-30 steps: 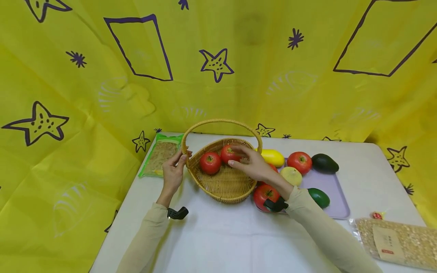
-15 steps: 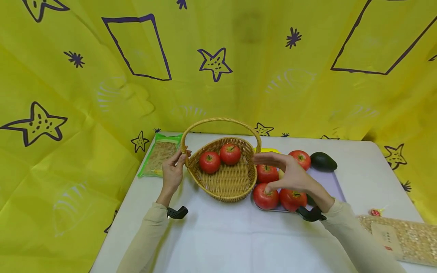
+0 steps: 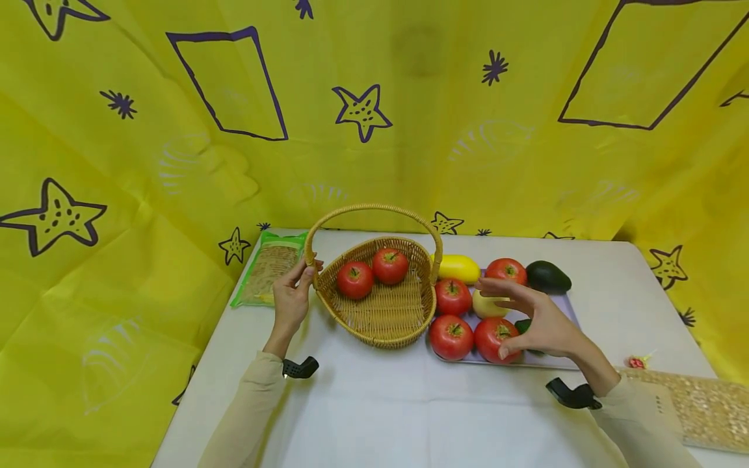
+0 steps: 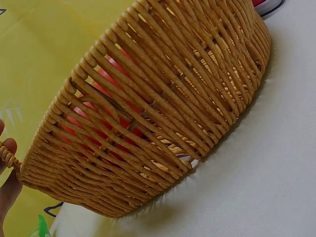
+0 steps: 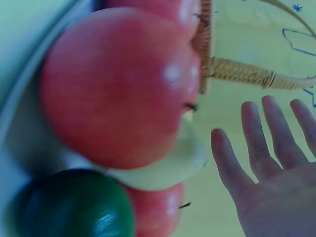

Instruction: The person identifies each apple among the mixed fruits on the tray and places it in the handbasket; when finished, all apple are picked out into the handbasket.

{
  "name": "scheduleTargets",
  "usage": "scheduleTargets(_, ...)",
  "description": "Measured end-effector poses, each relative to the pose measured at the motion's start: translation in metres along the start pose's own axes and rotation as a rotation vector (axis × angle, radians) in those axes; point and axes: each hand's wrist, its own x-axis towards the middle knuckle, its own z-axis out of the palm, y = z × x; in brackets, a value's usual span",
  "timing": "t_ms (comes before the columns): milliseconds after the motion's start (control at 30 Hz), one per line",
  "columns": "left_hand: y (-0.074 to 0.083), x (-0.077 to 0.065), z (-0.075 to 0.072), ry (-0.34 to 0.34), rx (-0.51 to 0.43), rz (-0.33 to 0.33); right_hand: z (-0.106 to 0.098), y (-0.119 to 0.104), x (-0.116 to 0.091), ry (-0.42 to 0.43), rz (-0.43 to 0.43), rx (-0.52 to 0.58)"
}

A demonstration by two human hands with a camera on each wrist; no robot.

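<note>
Woven tan wicker basket [image 3: 383,318] sits mid-frame, two round red apples [image 3: 354,280] inside. Left hand [image 3: 290,302] pinches the base of its arched handle [image 3: 374,207], probably to steady it. Right hand [image 3: 544,325] is empty, thumb and fingers wide by the flat lilac tray [image 3: 564,305], right of centre, seemingly shaped for something round.
</note>
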Motion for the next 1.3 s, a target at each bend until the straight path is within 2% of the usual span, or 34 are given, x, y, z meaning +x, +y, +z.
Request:
scheduleTargets(167, -0.003, 0.001, 0.000, 0.004, 0.012, 0.014, 0.003, 0.008, -0.015, 0.044, 0.083, -0.129)
scheduleTargets(567, -0.001, -0.003, 0.000, 0.006, 0.009, 0.016, 0.013, 0.020, -0.035, 0.039, 0.070, -0.287)
scheduleTargets(900, 0.001, 0.001, 0.003, 0.012, 0.014, 0.039, 0.017, 0.021, -0.035, 0.054, 0.024, -0.355)
scheduleTargets(1033, 0.000, 0.002, 0.002, 0.009, 0.006, 0.035, 0.020, 0.021, -0.033, 0.066, 0.008, -0.417)
scheduleTargets(1300, -0.003, -0.001, 0.000, 0.010, 0.030, 0.041, 0.026, 0.019, -0.034, 0.095, 0.033, -0.533)
